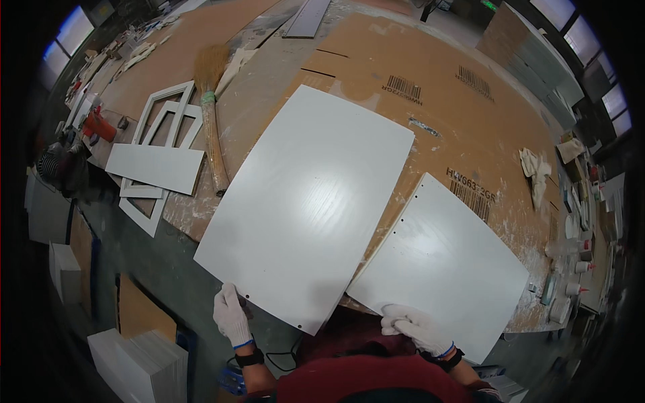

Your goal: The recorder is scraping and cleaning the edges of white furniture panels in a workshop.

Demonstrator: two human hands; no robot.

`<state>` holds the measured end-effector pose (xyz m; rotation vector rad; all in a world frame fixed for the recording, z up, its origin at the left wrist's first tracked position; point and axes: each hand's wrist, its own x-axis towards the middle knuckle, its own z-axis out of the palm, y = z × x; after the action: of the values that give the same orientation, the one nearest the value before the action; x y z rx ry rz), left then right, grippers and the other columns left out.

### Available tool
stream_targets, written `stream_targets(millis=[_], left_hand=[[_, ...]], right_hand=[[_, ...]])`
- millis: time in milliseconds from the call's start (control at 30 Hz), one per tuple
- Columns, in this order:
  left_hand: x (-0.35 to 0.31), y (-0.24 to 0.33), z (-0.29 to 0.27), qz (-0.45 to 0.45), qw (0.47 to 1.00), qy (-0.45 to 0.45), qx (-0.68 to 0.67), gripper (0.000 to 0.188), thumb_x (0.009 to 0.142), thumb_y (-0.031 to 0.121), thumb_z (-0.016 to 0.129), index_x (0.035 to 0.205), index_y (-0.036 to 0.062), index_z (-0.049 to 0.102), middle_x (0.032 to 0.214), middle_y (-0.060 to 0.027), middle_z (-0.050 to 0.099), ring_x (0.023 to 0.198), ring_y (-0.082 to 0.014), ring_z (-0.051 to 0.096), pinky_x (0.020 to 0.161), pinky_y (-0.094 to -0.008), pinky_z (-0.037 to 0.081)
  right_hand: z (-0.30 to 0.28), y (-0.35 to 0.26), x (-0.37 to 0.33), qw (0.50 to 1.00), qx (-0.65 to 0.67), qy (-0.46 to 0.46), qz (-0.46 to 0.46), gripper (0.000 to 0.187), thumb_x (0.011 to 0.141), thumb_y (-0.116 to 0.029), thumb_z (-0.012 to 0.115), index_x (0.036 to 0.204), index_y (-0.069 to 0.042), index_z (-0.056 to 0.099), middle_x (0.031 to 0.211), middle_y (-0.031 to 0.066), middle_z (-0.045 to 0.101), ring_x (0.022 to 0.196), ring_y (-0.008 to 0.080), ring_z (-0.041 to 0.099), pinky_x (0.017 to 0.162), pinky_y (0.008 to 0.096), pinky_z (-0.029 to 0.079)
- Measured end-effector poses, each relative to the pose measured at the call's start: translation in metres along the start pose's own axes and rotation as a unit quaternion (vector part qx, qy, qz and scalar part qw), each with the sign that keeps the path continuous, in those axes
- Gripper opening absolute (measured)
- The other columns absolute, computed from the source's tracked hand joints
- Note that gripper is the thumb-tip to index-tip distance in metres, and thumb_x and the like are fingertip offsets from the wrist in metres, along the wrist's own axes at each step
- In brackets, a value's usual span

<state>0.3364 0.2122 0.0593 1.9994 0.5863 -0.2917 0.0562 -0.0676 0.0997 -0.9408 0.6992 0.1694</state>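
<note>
A large white board (312,195) lies tilted across the table, reaching past its near edge, with small dark holes along its near end. My left hand (232,317), in a white knit glove, is closed on that board's near left edge; some fingers are hidden beneath. To the right lies a smaller white board (447,262) with a row of holes along its left side. At its near edge is my right hand (411,326), also gloved, with bent fingers closed about the edge. The boards' neighbouring corners come close together or overlap slightly.
Brown cardboard (363,60) covers the table under the boards. A straw broom (212,134) and white frames (149,191) with a narrow white panel (158,166) lie left. A crumpled glove (535,176) lies right. Stacked white boards (138,368) stand on the floor lower left.
</note>
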Motion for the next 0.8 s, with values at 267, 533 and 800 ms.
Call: stream_targets(millis=[267, 533, 800], left_hand=[[-0.007, -0.007, -0.021, 0.181, 0.970, 0.141, -0.077, 0.034, 0.102, 0.030, 0.059, 0.113, -0.0014, 0.064, 0.095, -0.0066, 0.067, 0.073, -0.0115, 0.063, 0.058, -0.0244, 0.052], [-0.024, -0.016, 0.014, -0.091, 0.954, -0.241, -0.154, 0.036, 0.097, 0.030, 0.065, 0.117, 0.0001, 0.058, 0.092, -0.0074, 0.062, 0.070, -0.0146, 0.063, 0.058, -0.0299, 0.060], [-0.035, -0.020, 0.038, -0.077, 0.928, -0.203, -0.302, 0.036, 0.100, 0.023, 0.060, 0.125, -0.0019, 0.052, 0.108, -0.0092, 0.062, 0.092, -0.0185, 0.063, 0.077, -0.0327, 0.055]], right_hand=[[-0.031, -0.113, -0.004, 0.962, -0.263, 0.068, -0.030, 0.043, 0.101, -0.030, 0.057, 0.131, 0.001, 0.056, 0.111, 0.0079, 0.065, 0.095, 0.0160, 0.061, 0.084, 0.0282, 0.050], [-0.079, -0.245, 0.188, 0.651, -0.695, 0.211, -0.221, 0.061, 0.095, -0.039, 0.054, 0.144, -0.004, 0.045, 0.140, 0.0235, 0.054, 0.126, 0.0410, 0.054, 0.105, 0.0463, 0.044], [-0.074, -0.280, 0.328, 0.606, -0.740, 0.249, -0.152, 0.062, 0.095, -0.053, 0.049, 0.136, -0.007, 0.052, 0.134, 0.0253, 0.057, 0.123, 0.0441, 0.055, 0.103, 0.0491, 0.044]])
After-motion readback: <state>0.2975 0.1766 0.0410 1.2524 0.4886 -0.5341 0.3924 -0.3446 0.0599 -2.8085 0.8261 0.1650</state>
